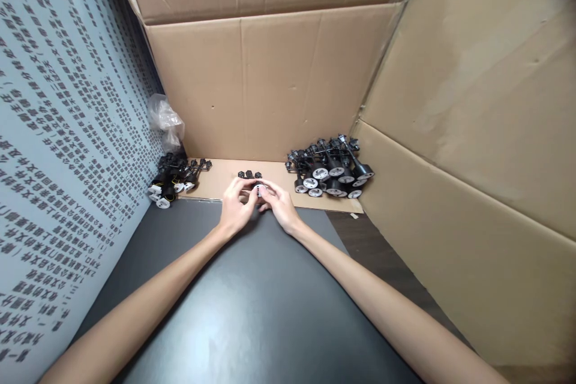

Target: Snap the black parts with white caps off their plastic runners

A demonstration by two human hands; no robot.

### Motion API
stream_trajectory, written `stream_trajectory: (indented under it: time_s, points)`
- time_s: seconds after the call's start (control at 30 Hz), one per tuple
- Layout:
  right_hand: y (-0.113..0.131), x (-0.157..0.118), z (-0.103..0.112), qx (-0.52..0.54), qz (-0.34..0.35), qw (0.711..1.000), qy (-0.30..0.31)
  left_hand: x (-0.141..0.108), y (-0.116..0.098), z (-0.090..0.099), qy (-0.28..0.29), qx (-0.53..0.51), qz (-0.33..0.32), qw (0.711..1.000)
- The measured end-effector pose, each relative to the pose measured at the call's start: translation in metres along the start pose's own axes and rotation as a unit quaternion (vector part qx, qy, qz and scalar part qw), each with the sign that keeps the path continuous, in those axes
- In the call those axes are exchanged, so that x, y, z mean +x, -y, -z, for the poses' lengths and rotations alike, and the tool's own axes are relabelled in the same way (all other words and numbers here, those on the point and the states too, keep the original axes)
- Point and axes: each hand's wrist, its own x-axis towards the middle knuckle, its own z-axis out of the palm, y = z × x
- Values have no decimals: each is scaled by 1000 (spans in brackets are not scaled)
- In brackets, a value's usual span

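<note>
Between my hands, at the far edge of the dark mat, is a small black model lamp post (249,174). Its lantern-like heads point away from me and its round white base faces me. My left hand (236,207) is closed on its left side, thumb against the base. From the right, my right hand (279,207) grips the same base with thumb and fingers. The fingers hide most of the post's middle.
Many similar lamp posts (335,171) are piled at the back right. A smaller heap of lamp posts (173,177), some with yellow wires, lies at the back left below a clear plastic bag (166,120). Cardboard walls (279,84) and a printed sheet (76,108) enclose the dark mat (252,300).
</note>
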Motion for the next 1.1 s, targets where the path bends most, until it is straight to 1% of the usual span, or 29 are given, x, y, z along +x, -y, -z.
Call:
stream_trajectory:
  time_s: [0.2,0.5,0.67,0.93,1.1]
  points:
    - [-3,1,1,11,-2,1000,1,0,2,-1,-6,23,-18,1000]
    - [-3,0,3,-6,3,1000,19,-1,-4,-2,-32,56,-59,996]
    - [-2,0,2,-25,16,999,13,0,-5,-1,-31,57,-56,996]
    - [-9,3,1,-12,16,1000,5,0,-4,-1,-23,65,-55,996]
    - [-9,3,2,-27,25,999,14,-1,-2,-2,-8,55,-44,997]
